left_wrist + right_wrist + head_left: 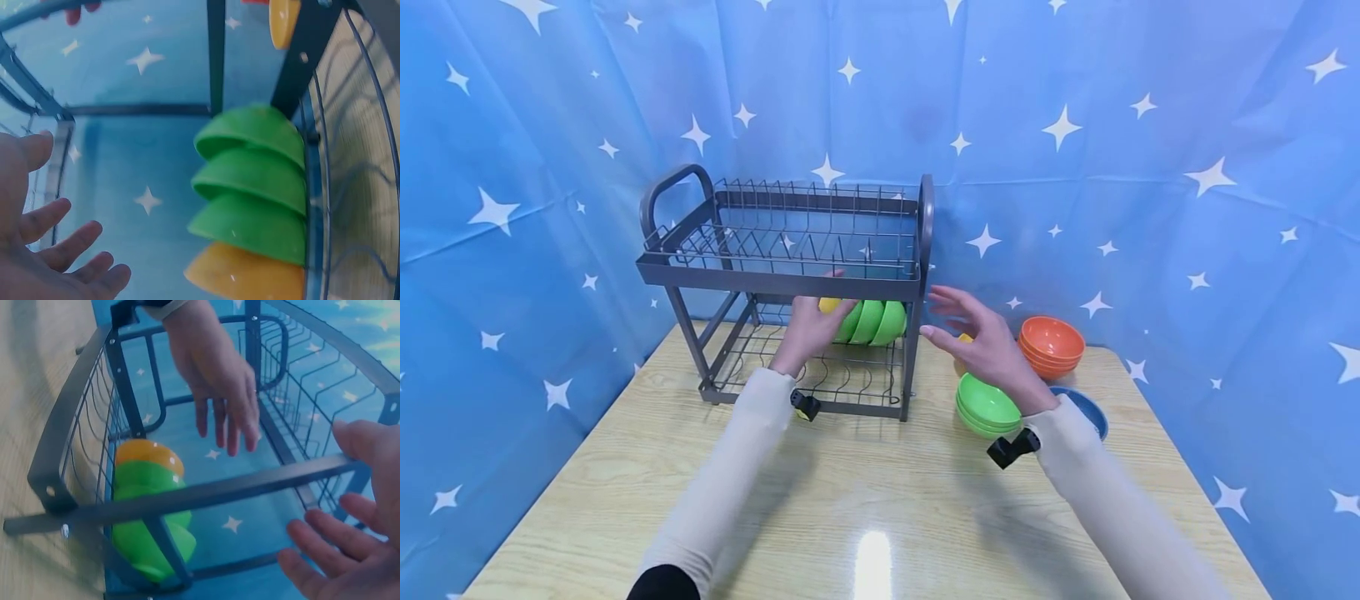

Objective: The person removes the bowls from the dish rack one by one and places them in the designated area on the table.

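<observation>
A two-tier dark grey dish rack [778,283] stands on the table. On its lower tier, toward the right end, three green bowls [256,181] and a yellow bowl [250,272] are tipped on their sides in a row. My left hand [812,329] reaches into the lower tier from the front, beside the yellow bowl; its fingers are spread and hold nothing. Outside the rack's right side post, my right hand [988,346] hovers with loosely extended fingers and nothing in them. The right wrist view shows both hands, with the bowls [147,506] lower left.
Right of the rack sit a stack of green bowls [985,408], a stack of orange bowls [1051,346], a blue bowl [1086,410] partly behind the sleeve and a yellow item [961,340] mostly hidden by my right hand. A star-patterned blue curtain [880,100] encloses the table.
</observation>
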Available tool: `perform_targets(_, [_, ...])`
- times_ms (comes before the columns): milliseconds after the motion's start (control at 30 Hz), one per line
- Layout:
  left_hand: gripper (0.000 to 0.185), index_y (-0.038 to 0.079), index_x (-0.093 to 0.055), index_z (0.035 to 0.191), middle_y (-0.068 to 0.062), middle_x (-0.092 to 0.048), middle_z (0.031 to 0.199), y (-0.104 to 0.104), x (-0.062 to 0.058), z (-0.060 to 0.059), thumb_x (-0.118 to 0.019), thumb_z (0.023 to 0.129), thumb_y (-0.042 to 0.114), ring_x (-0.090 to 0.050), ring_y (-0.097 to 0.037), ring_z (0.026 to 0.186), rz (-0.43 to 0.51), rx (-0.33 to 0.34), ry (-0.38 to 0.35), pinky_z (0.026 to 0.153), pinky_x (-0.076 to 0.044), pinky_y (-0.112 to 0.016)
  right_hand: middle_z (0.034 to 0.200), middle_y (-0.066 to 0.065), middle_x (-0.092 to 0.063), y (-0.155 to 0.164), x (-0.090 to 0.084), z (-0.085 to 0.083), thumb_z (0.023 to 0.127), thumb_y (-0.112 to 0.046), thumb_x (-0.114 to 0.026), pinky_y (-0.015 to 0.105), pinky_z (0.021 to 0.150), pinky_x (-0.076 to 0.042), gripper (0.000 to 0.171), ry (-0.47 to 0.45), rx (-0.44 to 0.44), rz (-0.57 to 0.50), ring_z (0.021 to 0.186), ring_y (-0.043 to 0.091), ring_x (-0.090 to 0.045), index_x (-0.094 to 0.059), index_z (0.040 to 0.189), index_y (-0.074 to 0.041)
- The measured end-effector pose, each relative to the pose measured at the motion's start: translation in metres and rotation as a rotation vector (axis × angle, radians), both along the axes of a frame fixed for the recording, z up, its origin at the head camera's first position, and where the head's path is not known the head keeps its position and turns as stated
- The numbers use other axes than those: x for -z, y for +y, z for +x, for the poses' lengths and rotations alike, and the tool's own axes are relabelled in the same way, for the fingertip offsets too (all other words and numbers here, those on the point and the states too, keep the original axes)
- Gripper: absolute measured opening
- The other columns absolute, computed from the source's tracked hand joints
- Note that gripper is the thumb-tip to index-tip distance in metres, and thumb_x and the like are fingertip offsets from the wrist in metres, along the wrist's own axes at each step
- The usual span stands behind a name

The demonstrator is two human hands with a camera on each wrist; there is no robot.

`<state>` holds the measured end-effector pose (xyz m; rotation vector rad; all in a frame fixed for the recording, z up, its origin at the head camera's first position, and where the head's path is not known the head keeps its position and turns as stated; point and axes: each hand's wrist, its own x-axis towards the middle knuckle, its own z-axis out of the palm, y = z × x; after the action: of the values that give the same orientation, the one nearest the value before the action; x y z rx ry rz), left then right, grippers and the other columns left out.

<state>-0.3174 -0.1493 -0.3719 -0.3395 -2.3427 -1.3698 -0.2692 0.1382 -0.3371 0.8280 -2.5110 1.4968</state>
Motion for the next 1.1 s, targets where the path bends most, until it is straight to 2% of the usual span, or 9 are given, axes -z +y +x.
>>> perform_targets(233, [0.064, 0.008, -0.045, 0.153, -0.017, -0.047, 0.158, -0.020, 0.008, -0.017, -0.066, 0.101, 0.039, -0.041, -0.036, 0.148, -0.078, -0.077, -0.028, 0.122, -0.036, -0.056, 0.145, 0.009, -0.061, -0.017, 0.001, -0.004, 0.098, -0.033, -0.072, 0.042, 0.115, -0.048, 0.062, -0.052, 0.037, -0.088, 0.136, 0.026, -0.057, -0.047, 0.152, -0.019])
perform_targets(400, [0.061, 0.013, -0.045, 0.154, -0.015, -0.047, 0.158, -0.030, 0.016, -0.025, -0.062, 0.102, 0.041, -0.042, -0.035, 0.148, -0.075, -0.084, -0.096, 0.120, -0.038, -0.056, 0.132, 0.010, -0.069, -0.026, 0.003, -0.009, 0.099, -0.030, -0.071, 0.042, 0.111, -0.052, 0.048, -0.039, 0.058, -0.112, 0.127, 0.025, -0.064, -0.058, 0.141, -0.013])
perform_targets(567, [0.048, 0.015, -0.052, 0.145, -0.016, -0.058, 0.145, -0.034, 0.022, -0.029, -0.062, 0.103, 0.037, -0.054, -0.037, 0.135, -0.054, -0.081, -0.160, 0.110, -0.048, -0.056, 0.122, 0.008, -0.075, -0.030, 0.006, -0.013, 0.100, -0.028, -0.069, 0.041, 0.104, -0.057, 0.033, -0.013, 0.066, -0.131, 0.117, 0.024, -0.071, -0.066, 0.128, -0.012])
perform_targets(767, [0.041, 0.009, -0.051, 0.139, -0.021, -0.061, 0.132, -0.037, 0.029, -0.034, -0.061, 0.104, 0.028, -0.061, -0.038, 0.121, -0.051, -0.092, -0.254, 0.096, -0.056, -0.052, 0.119, 0.007, -0.077, -0.029, 0.007, -0.013, 0.101, -0.028, -0.067, 0.042, 0.101, -0.058, 0.029, 0.015, 0.100, -0.095, 0.115, 0.024, -0.072, -0.068, 0.125, -0.013])
perform_targets(967, [0.044, 0.002, -0.055, 0.142, -0.019, -0.061, 0.132, -0.038, 0.036, -0.041, -0.060, 0.105, 0.025, -0.061, -0.035, 0.119, -0.036, -0.126, -0.373, 0.095, -0.057, -0.046, 0.118, 0.009, -0.077, -0.030, 0.007, -0.012, 0.102, -0.027, -0.066, 0.044, 0.099, -0.059, 0.029, 0.035, 0.095, -0.081, 0.112, 0.026, -0.073, -0.067, 0.124, -0.010])
perform_targets(1100, [0.036, -0.001, -0.062, 0.133, -0.019, -0.065, 0.124, -0.040, 0.039, -0.043, -0.062, 0.104, 0.020, -0.064, -0.033, 0.111, -0.036, -0.136, -0.393, 0.088, -0.059, -0.043, 0.117, 0.009, -0.077, -0.031, 0.009, -0.013, 0.102, -0.027, -0.065, 0.046, 0.098, -0.059, 0.030, 0.049, 0.090, -0.082, 0.112, 0.026, -0.073, -0.066, 0.125, -0.007])
